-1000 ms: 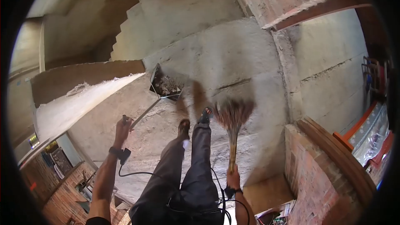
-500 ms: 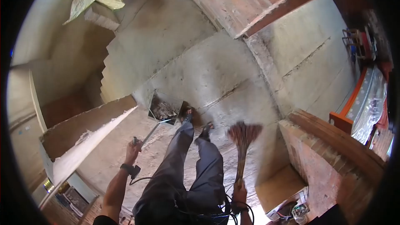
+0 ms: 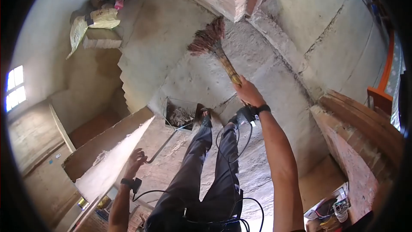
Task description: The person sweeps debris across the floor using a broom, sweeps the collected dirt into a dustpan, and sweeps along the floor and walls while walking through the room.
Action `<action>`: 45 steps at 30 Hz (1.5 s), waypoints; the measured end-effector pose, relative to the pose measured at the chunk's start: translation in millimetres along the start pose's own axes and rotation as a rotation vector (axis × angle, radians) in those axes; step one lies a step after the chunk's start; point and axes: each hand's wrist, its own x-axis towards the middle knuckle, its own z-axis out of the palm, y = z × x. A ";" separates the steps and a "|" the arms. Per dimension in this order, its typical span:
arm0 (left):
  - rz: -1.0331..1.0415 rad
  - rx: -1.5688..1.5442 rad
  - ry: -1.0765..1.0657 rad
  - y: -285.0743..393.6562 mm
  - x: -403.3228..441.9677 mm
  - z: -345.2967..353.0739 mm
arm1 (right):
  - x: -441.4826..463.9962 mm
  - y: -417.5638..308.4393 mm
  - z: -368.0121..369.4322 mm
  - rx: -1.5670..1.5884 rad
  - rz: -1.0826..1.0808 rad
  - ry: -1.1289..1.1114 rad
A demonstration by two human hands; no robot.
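Note:
My right hand (image 3: pixel 249 92) is closed round the yellowish handle of a broom (image 3: pixel 225 62). The broom's reddish-brown bristles (image 3: pixel 208 38) fan out over the concrete floor, up and left of the hand. My left hand (image 3: pixel 136 161), at lower left, has its fingers curled at the end of the long thin handle of a dustpan (image 3: pixel 194 112). How firmly it grips is hard to see. The dustpan rests on the floor beside my foot (image 3: pixel 207 118), with a heap of grey debris (image 3: pixel 181 116) in it.
A low wall with a rough edge (image 3: pixel 107 154) stands at left. Brick walls (image 3: pixel 343 146) stand at right, and another wall corner (image 3: pixel 236 4) at the top. A sack (image 3: pixel 105 18) lies at upper left. Cables (image 3: pixel 249 146) hang near my right wrist and legs.
My right hand has swung the broom from low beside my right leg up and forward to the floor ahead. My left hand stays by the dustpan handle's end. The view has shifted.

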 end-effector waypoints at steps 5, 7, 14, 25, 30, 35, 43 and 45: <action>-0.046 0.156 0.081 14.9 -21.7 -17.2 | -196.1 110.0 13.3 0.254 0.363 0.078; 0.153 0.331 0.146 9.5 -17.9 -31.0 | -300.7 123.3 31.6 0.248 0.538 0.151; 0.635 0.557 -0.047 102.4 14.4 25.9 | -444.0 100.5 25.0 0.651 0.773 0.314; 0.498 1.013 -0.735 324.3 63.6 179.7 | -145.5 49.7 -26.3 0.054 0.212 0.285; 0.550 1.162 -0.805 373.8 79.2 164.9 | -72.3 69.1 -44.0 0.190 0.352 0.251; 0.696 1.397 -0.916 371.1 97.5 162.0 | -199.8 62.9 2.3 0.573 0.686 0.382; 0.811 1.814 -0.849 363.7 99.7 204.4 | -269.7 -3.1 67.5 0.822 0.710 0.670; 0.915 1.811 -0.857 350.0 105.3 202.9 | -251.2 -5.2 33.4 0.743 0.680 0.474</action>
